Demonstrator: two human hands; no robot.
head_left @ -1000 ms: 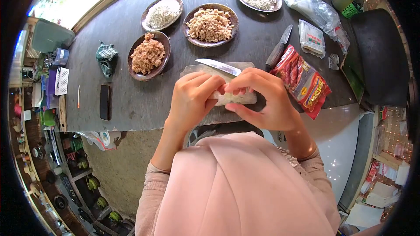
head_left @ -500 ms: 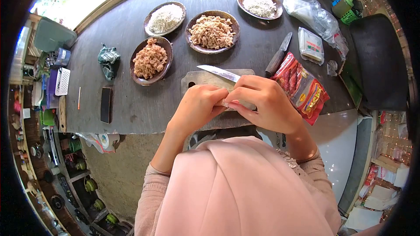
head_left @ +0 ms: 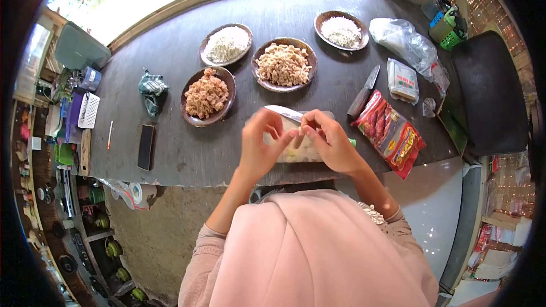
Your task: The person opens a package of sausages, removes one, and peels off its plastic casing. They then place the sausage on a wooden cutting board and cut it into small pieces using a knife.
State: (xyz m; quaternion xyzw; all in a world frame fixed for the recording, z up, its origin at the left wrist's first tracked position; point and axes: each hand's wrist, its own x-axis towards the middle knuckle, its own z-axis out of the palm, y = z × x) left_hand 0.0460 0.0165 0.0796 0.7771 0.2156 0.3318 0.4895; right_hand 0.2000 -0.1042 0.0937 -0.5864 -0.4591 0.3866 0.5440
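Note:
My left hand (head_left: 263, 142) and my right hand (head_left: 330, 141) meet above a cutting board (head_left: 307, 154), fingertips pinched together on something small that I cannot make out. A knife (head_left: 282, 112) lies across the board's far part, its handle hidden behind my right hand. Pale pieces rest on the board below my fingers. To the right lie a red sausage packet (head_left: 392, 133) and a second knife (head_left: 364, 92) with a dark handle. Beyond the board is a bowl of chopped light-brown pieces (head_left: 283, 65), with a bowl of reddish-brown pieces (head_left: 206, 94) to its left.
Two bowls of white shreds (head_left: 227, 44) (head_left: 341, 32) stand farther back. A plastic bag (head_left: 405, 42) and a white packet (head_left: 402, 79) are at the right. A phone (head_left: 146, 146), a thin stick (head_left: 110, 135) and a checked cloth (head_left: 152, 92) lie left. A black chair (head_left: 490, 94) is far right.
The view has tilted, so the table things appear lower. My hands have risen off the board and their fingers have shifted, showing more of the board and the pieces on it.

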